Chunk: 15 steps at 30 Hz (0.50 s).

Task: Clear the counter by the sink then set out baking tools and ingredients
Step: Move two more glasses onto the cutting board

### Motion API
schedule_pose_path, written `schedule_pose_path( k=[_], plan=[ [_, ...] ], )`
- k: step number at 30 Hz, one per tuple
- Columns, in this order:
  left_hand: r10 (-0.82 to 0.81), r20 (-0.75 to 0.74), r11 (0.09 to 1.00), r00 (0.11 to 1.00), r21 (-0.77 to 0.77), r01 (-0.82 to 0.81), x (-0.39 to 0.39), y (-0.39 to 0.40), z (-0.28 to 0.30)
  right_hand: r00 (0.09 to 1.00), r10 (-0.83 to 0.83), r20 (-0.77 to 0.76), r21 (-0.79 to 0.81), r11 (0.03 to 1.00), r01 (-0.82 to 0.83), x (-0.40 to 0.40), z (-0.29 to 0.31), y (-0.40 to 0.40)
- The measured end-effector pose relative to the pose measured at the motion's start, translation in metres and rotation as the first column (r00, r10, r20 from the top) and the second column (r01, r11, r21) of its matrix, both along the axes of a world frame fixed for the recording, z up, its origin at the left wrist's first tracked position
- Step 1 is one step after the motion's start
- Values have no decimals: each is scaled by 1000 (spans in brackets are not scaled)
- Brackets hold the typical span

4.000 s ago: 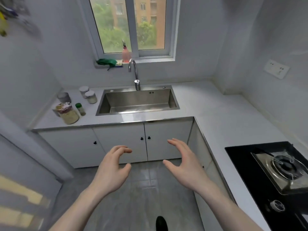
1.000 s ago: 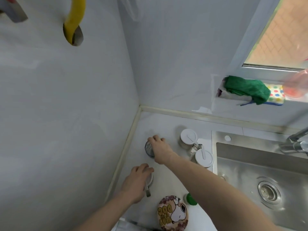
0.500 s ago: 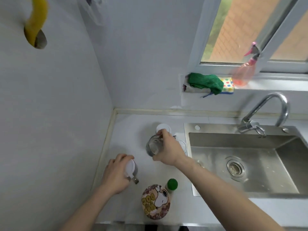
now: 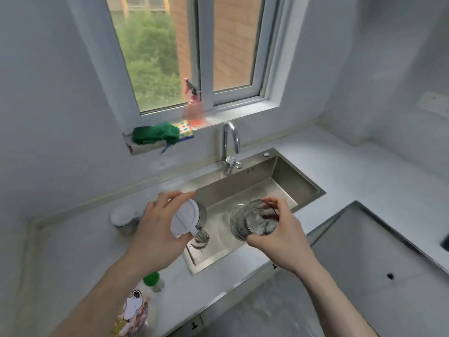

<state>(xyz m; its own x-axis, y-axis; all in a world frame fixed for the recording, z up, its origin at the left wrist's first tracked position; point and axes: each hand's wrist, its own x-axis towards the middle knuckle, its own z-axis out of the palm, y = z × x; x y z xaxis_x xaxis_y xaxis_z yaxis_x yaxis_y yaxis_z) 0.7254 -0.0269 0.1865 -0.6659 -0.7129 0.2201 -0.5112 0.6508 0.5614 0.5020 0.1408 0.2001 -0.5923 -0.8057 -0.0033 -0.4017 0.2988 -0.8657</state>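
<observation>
a pale counter (image 4: pixel 80 242) around a steel sink (image 4: pixel 291 181) carries a white-lidded jar (image 4: pixel 122 216) far left, a green-capped bottle (image 4: pixel 151 279) and cartoon-printed container (image 4: pixel 132 312) near left.

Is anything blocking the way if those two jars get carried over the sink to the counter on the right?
Nothing visible does. The left hand holds the white-lidded jar and the right hand the glass jar, both above the sink. The faucet stands at the back, and the counter to the right looks bare.
</observation>
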Motion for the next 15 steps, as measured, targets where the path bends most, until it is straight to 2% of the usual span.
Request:
schedule_pose_path(
  k=[5,9,15],
  plan=[
    [-254,-34,967,966,-3,254,-119,90,-1,970,-240,-28,28,970,241,-77,4,128],
    [-389,-58,920,919,16,391,-190,158,-6,929,-369,-32,42,928,370,-119,1,213],
    [-597,-44,802,801,3,597,-288,254,-5,824,-566,1,38,824,566,-159,-4,337]
  ],
)
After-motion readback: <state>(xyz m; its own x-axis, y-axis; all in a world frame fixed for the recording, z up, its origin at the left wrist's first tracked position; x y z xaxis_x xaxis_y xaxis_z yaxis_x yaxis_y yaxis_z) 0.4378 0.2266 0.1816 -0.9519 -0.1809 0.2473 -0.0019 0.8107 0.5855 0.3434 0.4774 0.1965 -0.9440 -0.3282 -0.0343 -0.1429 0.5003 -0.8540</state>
